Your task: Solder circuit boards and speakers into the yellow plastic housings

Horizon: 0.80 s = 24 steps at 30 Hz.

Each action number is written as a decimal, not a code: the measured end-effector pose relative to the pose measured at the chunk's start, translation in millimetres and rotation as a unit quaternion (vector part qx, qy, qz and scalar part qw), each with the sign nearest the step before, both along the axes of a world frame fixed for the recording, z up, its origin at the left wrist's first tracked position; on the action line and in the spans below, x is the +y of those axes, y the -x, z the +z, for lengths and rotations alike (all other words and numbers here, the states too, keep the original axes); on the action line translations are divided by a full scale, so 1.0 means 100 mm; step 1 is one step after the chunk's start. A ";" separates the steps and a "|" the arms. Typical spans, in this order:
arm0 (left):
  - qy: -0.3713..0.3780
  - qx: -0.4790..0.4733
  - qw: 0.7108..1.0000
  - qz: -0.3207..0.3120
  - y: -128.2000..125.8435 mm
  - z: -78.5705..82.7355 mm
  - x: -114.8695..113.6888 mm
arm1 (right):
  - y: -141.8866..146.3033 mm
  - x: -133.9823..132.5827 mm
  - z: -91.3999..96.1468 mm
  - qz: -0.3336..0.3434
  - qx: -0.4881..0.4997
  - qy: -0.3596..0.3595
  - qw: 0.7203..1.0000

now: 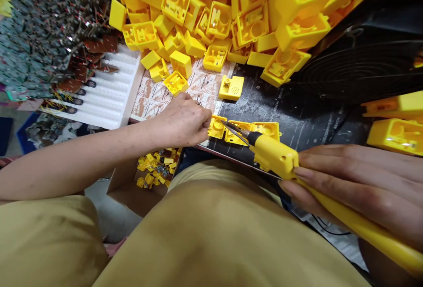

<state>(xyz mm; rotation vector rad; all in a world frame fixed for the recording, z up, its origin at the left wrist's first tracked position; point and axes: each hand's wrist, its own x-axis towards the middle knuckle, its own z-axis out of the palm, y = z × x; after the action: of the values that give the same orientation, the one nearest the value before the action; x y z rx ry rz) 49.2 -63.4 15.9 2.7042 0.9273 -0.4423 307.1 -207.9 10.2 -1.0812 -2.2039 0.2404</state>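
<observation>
I see my left hand (181,122) at the front edge of the counter (148,97). Its fingers are pinched on the rim of a small case (216,127), the first of three lying open side up in a row on the black mat (297,115). My right hand (360,185) has its fingers clenched around the handle of the soldering iron (274,157), and the metal tip hangs just over the second case (236,134).

I judge the small case to be light, stiff, thin-walled plastic. It should slide easily on the mat, so it is best held by its outer walls, clear of the tip. The iron looks light and rigid, and only the yellow handle is safe to hold.

A pile of cases (231,14) rises behind.
</observation>
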 end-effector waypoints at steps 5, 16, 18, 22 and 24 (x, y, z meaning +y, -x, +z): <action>0.000 0.005 1.000 -0.003 0.01 -0.01 0.00 | 0.11 -0.03 0.00 -0.050 0.028 0.013 0.998; 0.042 -0.027 0.999 0.007 0.17 0.11 0.06 | 0.15 0.02 -0.01 -0.033 0.049 0.018 0.998; 0.082 -0.069 0.994 0.022 0.28 0.10 0.08 | 0.15 0.02 -0.02 -0.048 0.054 0.028 0.997; 0.110 -0.153 0.981 0.052 0.39 -0.02 0.05 | 0.17 0.07 -0.06 -0.081 0.048 0.021 0.995; 0.104 -0.172 0.978 0.058 0.38 -0.07 0.00 | 0.19 0.10 -0.07 -0.074 0.047 0.003 0.996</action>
<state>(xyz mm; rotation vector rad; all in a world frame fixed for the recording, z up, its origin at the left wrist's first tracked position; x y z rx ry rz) 11.3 -63.1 8.6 2.4161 0.8783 -0.0400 288.2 -198.4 3.2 -1.2061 -2.0310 0.2270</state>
